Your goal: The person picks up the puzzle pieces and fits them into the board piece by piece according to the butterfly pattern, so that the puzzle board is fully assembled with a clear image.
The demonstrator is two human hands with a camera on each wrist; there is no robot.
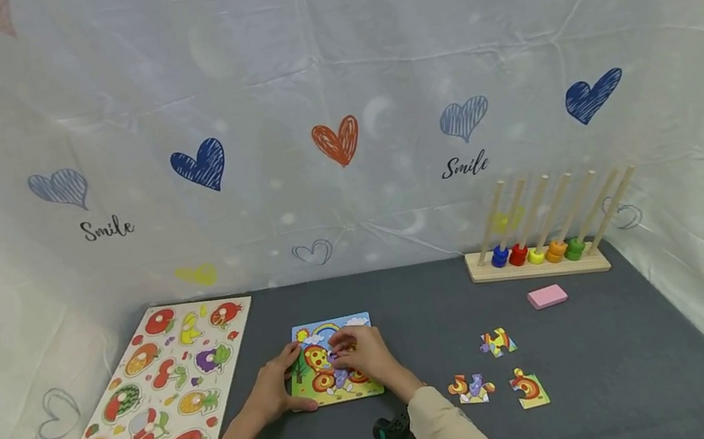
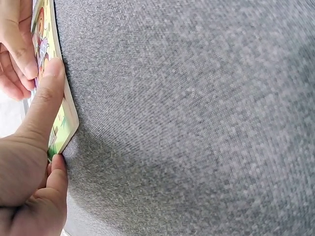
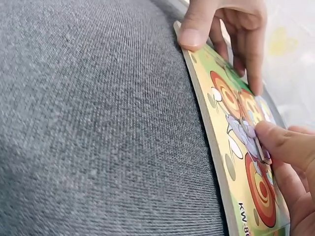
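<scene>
A small jigsaw puzzle board (image 1: 361, 392) with a colourful cartoon animal picture lies flat on the dark grey table. My left hand (image 1: 271, 388) grips its left side; in the left wrist view the thumb (image 2: 47, 96) lies on the near edge, and fingers touch around the corner. Over the middle of the board, my right hand (image 1: 369, 356) pinches a puzzle piece (image 3: 261, 150), seen slightly tilted in the right wrist view. Fingers hide most of that piece. Three loose puzzle pieces lie to the right: an upper one (image 1: 500, 341), a left one (image 1: 474, 390) and a lower one (image 1: 530, 390).
A large fruit puzzle board (image 1: 158, 353) lies at the left. Back right stands a wooden peg rack (image 1: 483, 273) with coloured rings on its pegs. A pink block (image 1: 547, 296) sits in front of it. A heart-printed curtain (image 1: 373, 92) encloses the table's back and sides.
</scene>
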